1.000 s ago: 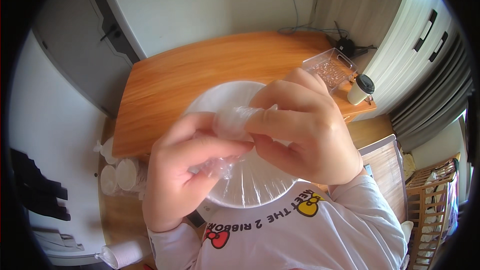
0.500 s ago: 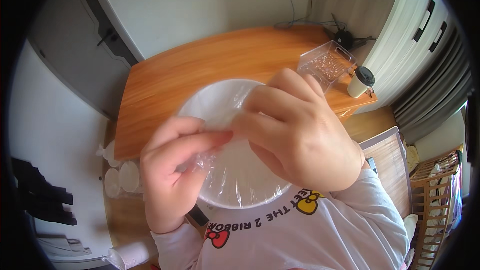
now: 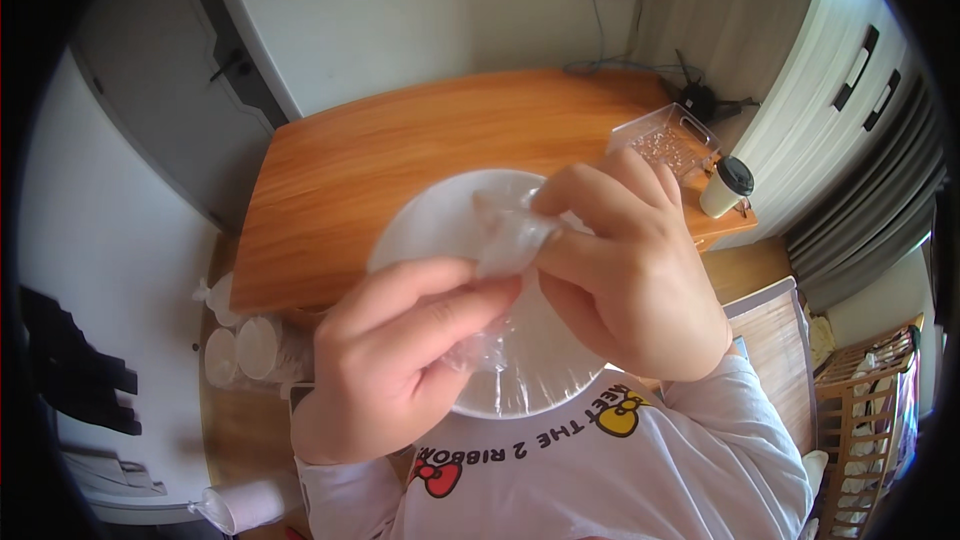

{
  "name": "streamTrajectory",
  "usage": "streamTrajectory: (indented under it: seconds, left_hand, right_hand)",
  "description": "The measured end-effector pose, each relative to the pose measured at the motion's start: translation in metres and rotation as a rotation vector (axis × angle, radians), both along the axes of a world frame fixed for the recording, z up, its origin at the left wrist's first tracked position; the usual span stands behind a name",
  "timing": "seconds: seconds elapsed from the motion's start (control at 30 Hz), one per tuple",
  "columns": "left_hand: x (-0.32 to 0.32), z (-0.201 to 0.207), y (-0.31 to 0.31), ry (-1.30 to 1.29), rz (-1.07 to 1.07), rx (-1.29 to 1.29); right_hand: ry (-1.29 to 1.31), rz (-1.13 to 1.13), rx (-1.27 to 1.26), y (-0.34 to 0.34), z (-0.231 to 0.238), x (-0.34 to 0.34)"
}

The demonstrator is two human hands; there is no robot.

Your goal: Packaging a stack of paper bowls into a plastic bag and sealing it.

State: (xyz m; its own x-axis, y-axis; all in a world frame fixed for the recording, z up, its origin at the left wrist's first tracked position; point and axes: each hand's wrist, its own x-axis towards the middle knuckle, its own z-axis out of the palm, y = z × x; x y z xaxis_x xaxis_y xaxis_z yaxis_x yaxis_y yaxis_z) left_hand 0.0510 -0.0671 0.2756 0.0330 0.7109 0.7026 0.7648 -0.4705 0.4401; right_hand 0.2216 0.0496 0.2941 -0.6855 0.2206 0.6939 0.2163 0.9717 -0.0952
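A round white stack that looks like disposable bowls or plates [image 3: 430, 210], wrapped in clear plastic, is held up before my chest. The gathered end of the clear plastic wrap [image 3: 508, 245] stands out from its middle. My left hand [image 3: 405, 340] is closed on the gathered wrap, thumb and fingers pinching it from the left. From the right, my right hand [image 3: 635, 270] pinches the tip of the same wrap between thumb and forefinger. My hands cover part of the stack, and its depth is hidden.
Behind the stack lies a wooden desk [image 3: 380, 150]. On its right stand a clear plastic bin [image 3: 665, 140] with small pieces inside, a lidded paper cup [image 3: 725, 190] and a black router [image 3: 697, 97]. More wrapped white containers [image 3: 258, 348] sit low at the left, with a wrapped cylindrical stack [image 3: 250, 507] nearer me.
My left hand has shifted right, closer to my right hand. The gathered wrap now stretches visibly between my fingers. The whole view has tilted slightly.
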Motion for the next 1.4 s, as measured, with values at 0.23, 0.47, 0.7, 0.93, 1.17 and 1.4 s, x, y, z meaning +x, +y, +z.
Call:
streamTrajectory:
  seconds: [0.23,0.47,0.7,0.93,1.17,1.4]
  left_hand:
    - [0.004,0.002,-0.001,-0.038,-0.027,-0.048]
    - [0.004,-0.007,0.002,0.137,-0.072,0.188]
    - [0.008,-0.012,0.005,0.221,-0.067,0.313]
    - [0.008,-0.016,0.001,0.108,-0.15,0.28]
    - [0.004,-0.007,0.0,-0.012,-0.189,0.143]
    - [-0.003,-0.01,0.008,0.039,-0.233,0.169]
  right_hand:
    - [0.037,-0.061,0.094,-0.006,-0.006,0.008]
    - [0.023,-0.197,0.148,-0.016,-0.006,0.013]
    - [0.002,-0.263,0.171,-0.021,-0.004,0.017]
    - [0.062,-0.17,0.201,-0.011,-0.006,0.017]
    - [0.171,0.135,0.048,0.0,-0.013,0.015]
    - [0.208,0.196,-0.048,0.005,-0.01,0.015]
